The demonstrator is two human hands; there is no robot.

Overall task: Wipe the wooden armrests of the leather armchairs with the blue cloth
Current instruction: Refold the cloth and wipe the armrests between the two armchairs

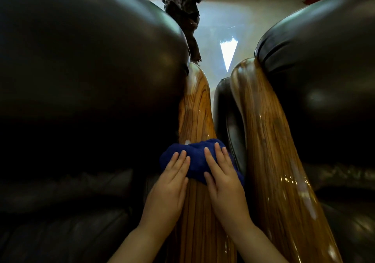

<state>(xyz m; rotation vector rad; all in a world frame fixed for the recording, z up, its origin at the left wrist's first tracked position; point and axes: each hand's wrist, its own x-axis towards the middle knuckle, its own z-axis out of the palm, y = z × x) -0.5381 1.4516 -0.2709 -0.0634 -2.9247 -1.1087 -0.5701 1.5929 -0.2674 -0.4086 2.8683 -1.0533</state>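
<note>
1. Head view looked straight down between two dark leather armchairs, one armchair [81, 69] filling the left of the frame and the other armchair [324, 80] filling the right.
2. Each chair had a glossy striped wooden armrest running from the bottom toward the middle of the frame. The left armrest [194, 110] sat dead centre, and the right armrest [269, 151] was just beside it on the right, with a narrow dark gap between them.
3. A blue cloth [197, 157] was bunched up and draped across the left armrest, a bit below the middle of the frame.
4. Both hands were flat on that cloth, palms down, fingers stretched out and pointing up the frame. Left hand [168, 189] covered the cloth's lower left part, right hand [223, 183] covered its right side, fingers close together. They were pressing rather than gripping, far as I could tell.
5. Pale shiny floor [223, 29] showed at the top centre between the chair backs, with a bright triangular glare spot on it.
6. Some dark lumpy thing [182, 2] stood at the top centre, too blurry to identify.
</note>
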